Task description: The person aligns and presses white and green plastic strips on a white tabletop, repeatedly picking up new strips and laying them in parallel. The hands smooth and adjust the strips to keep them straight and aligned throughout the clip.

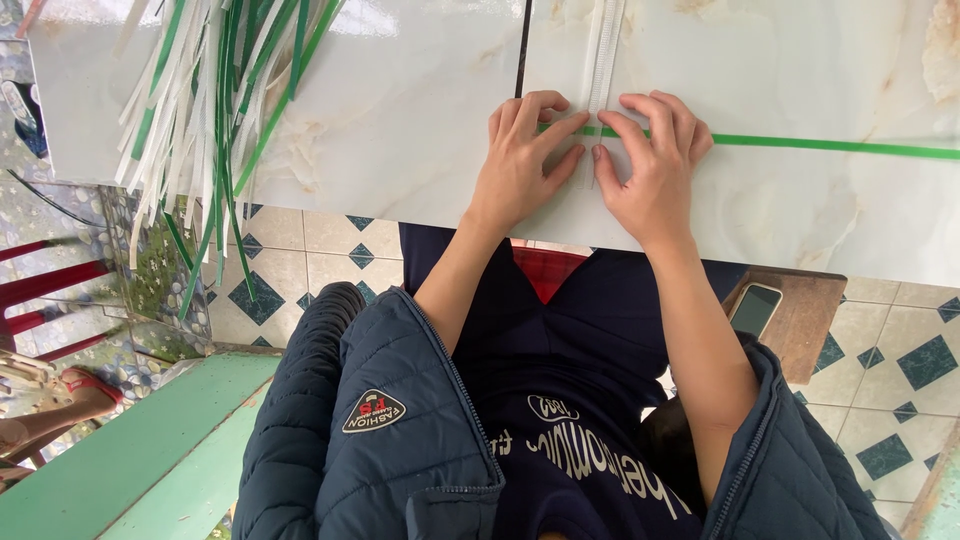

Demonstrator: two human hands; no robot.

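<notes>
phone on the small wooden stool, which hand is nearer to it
Right. The right hand presses the green strip on the white marble table, up and left of the dark phone on the brown stool; the left hand lies farther left.

Bare marble tabletop [400, 110] between strip bundle [215, 90] and hands.

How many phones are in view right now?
1. The phone lies screen-up on a small wooden stool beside the person's right forearm, below the marble tabletop's edge. Others may be hidden under the tabletop or jacket.
</notes>
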